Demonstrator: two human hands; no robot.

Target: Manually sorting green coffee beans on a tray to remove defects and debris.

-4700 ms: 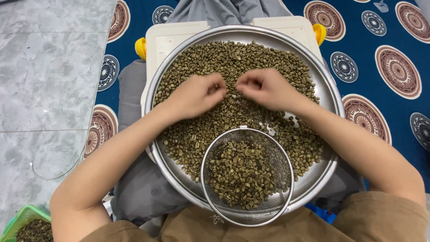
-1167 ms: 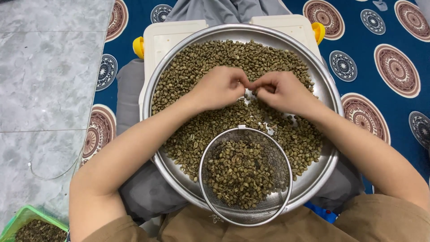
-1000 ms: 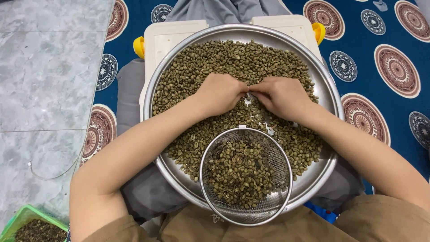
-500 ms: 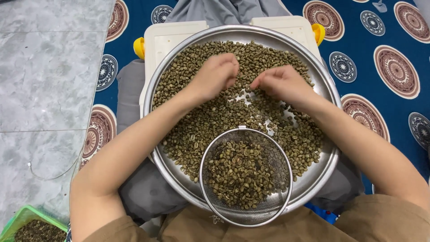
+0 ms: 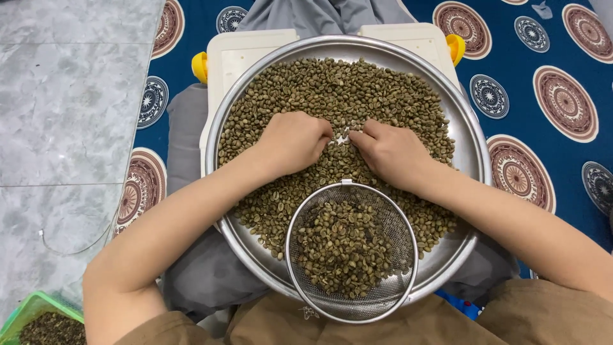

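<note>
Both hands rest in a heap of greenish beans [image 5: 332, 89] that fills a wide round metal tray [image 5: 469, 147]. The left hand [image 5: 294, 142] lies palm down on the beans with its fingers curled under, loosely clenched; the right hand [image 5: 391, 152] does the same, and the fingertips of the two nearly meet at the tray's middle, where a small bare patch of metal shows. Whether either pinches single beans cannot be told.

A round wire-mesh sieve [image 5: 383, 297] sits on the near part of the tray, just below the hands, and holds its own smaller pile of beans. The tray lies on a cream rectangular plastic box [image 5: 249, 54] with a yellow knob at each side, which in turn rests over grey cloth [image 5: 185, 128].

Under it all spreads a dark blue mat [image 5: 511, 38] printed with brown and white round medallions. Grey marbled floor [image 5: 70, 96] lies to the left, and a green basket [image 5: 29, 313] of beans shows at the bottom left corner.
</note>
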